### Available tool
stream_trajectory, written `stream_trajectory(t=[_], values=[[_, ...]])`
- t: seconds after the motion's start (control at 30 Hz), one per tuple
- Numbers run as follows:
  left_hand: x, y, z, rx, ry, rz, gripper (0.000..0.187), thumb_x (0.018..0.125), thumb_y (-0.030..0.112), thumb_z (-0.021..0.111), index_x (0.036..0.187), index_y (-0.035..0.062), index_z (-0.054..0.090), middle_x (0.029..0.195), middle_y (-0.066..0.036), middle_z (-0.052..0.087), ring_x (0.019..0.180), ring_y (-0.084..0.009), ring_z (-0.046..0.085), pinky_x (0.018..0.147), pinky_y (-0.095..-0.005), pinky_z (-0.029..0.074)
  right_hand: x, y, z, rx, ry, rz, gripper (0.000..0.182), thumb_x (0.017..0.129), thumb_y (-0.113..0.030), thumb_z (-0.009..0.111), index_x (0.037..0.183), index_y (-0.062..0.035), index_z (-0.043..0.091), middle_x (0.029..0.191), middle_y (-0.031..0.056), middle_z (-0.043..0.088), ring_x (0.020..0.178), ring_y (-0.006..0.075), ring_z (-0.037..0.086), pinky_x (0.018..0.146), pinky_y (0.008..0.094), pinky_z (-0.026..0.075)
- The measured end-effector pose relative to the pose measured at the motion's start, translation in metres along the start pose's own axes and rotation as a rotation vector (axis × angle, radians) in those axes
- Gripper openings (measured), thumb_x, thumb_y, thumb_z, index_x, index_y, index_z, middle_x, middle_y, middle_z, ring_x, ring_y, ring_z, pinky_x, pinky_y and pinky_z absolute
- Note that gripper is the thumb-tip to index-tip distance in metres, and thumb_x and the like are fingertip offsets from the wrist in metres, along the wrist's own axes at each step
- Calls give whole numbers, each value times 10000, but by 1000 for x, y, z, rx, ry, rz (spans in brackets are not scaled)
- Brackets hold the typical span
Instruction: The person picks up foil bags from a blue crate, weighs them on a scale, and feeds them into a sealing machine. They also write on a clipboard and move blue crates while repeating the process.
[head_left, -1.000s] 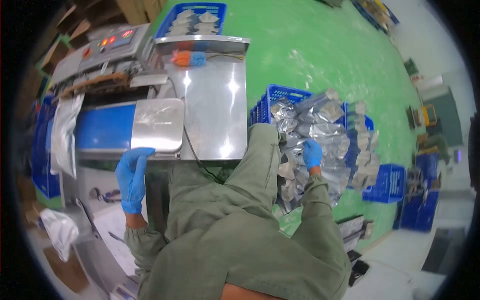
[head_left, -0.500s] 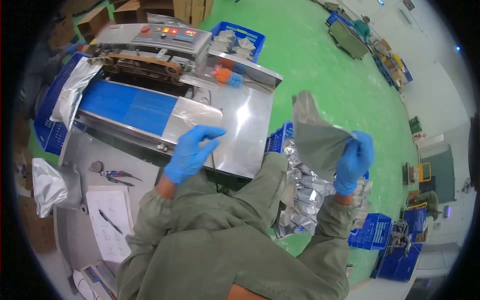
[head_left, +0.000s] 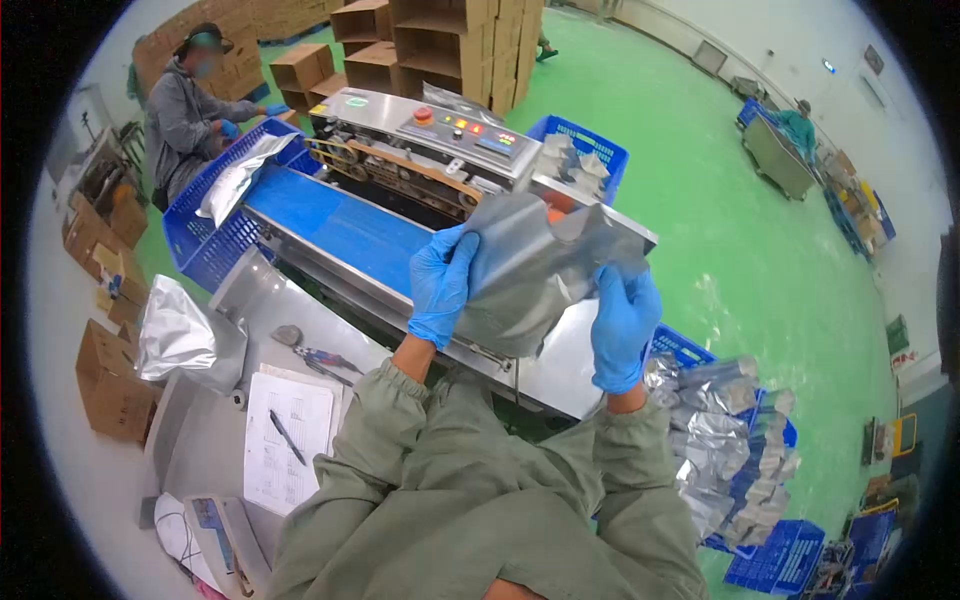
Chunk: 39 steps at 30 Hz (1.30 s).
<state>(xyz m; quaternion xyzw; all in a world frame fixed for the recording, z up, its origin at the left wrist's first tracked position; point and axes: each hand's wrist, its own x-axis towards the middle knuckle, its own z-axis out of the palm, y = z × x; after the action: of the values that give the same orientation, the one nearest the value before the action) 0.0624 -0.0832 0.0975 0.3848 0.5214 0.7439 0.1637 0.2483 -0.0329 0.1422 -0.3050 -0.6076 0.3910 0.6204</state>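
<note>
A silver foil pouch (head_left: 530, 265) is held up between my two blue-gloved hands, in front of the sealing machine (head_left: 410, 135). My left hand (head_left: 440, 285) pinches its left edge. At the right edge, my right hand (head_left: 625, 325) grips it with fingers closed. Behind and below the pouch runs the machine's blue belt (head_left: 335, 220). Another foil pouch (head_left: 240, 180) lies at the belt's far left end. Many silver pouches (head_left: 710, 430) fill a blue crate to my right.
A steel table at left bears papers (head_left: 290, 440), a pen, pliers (head_left: 325, 358) and a filled foil pouch (head_left: 185, 340). Blue crates (head_left: 210, 240) flank the machine. One person (head_left: 190, 120) sits at upper left, another (head_left: 797, 130) stands far right. Cardboard boxes (head_left: 450, 40) are stacked behind.
The view has turned left. My right hand has brought the pouch over in front of the machine, and my left hand, empty before, has taken hold of its left edge.
</note>
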Motion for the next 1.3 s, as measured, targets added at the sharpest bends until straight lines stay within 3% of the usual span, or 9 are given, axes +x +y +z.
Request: stream_trajectory(t=[0.1,0.23,0.5,0.57,0.67,0.77,0.97,1.13,1.3], values=[[8,-15,-3,16,45,-76,193,883,181,612,972,17,659,822,-12,639,719,-50,506,665,-214,432,-10,32,2,-89,83,-140,72,829,-3,576,876,2,631,842,46,623,739,101,533,638,264,432],[27,-20,2,-75,80,-105,265,909,255,579,833,12,653,700,36,577,641,-36,444,571,-212,385,-10,39,-3,39,171,125,88,854,-37,579,877,22,641,745,34,612,682,88,521,626,244,416],[65,-55,15,11,-77,-330,321,909,282,571,718,30,626,504,36,474,445,-50,389,432,-244,321,-1,79,-16,133,199,289,181,872,-118,578,772,18,643,671,12,575,590,80,480,540,221,361],[68,-69,8,91,-119,-401,343,886,285,583,674,18,621,507,2,500,460,-72,430,451,-265,353,2,93,-18,102,194,406,224,864,-150,597,714,14,623,636,27,557,578,91,470,558,237,359],[66,-102,1,620,-251,-265,398,810,350,546,690,-17,641,626,-189,603,582,-310,598,584,-407,439,-4,111,-25,6,162,495,251,839,-155,619,640,-5,593,592,25,531,539,93,451,526,238,345],[63,-137,-17,773,-358,-298,402,793,359,528,703,-13,652,663,-217,603,643,-357,607,616,-423,440,-21,145,-25,-145,83,495,280,816,-188,613,616,7,594,560,14,514,537,80,436,502,255,330],[86,-140,-36,762,-344,-384,411,790,366,515,701,-12,653,669,-219,604,636,-362,595,623,-422,444,-19,154,7,-102,90,493,282,812,-163,618,583,-4,575,545,25,512,506,100,445,486,264,338],[126,-171,-64,796,-389,-292,429,800,386,503,727,-6,661,741,-210,626,729,-368,610,674,-417,458,3,160,30,-320,-160,550,302,799,-260,622,707,24,666,619,71,620,543,115,534,520,246,405],[147,-148,-93,1023,-408,-243,448,827,398,480,765,-6,662,767,-223,621,768,-375,614,705,-411,466,11,175,69,-164,-287,645,350,736,-309,621,694,33,679,588,85,630,547,146,585,540,297,457]])
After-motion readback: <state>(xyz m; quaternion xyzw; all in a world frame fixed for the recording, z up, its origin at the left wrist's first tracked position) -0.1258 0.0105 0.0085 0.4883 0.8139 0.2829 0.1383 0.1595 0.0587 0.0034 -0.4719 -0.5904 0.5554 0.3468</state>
